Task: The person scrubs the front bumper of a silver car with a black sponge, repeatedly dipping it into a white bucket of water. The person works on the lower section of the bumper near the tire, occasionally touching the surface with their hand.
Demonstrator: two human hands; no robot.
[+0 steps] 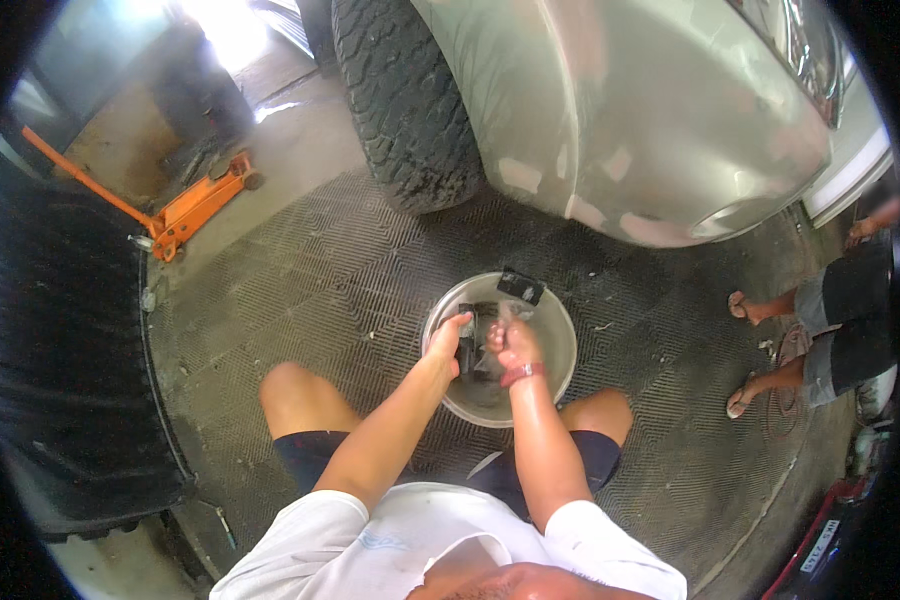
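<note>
Between my knees is a round, pale basin [562, 352], with what looks like water in it. Over its left side, my left hand [444, 345] grips a dark, flat block [466, 325] along its edge. My right hand [516, 345], with a red band at the wrist, is closed over the middle of the basin. Something pale and blurred shows at its fingers, too unclear to name. A black rectangular piece [521, 287] with whitish smears lies across the far rim, just beyond my right hand. Dark shapes inside the basin are hard to make out.
A vehicle's patchy, sanded fender [650, 130] and knobby tire [410, 110] stand ahead. An orange floor jack [200, 208] is at the far left, near a black ribbed cover [60, 350]. Another person's legs [820, 330] stand at right on the patterned floor [270, 290].
</note>
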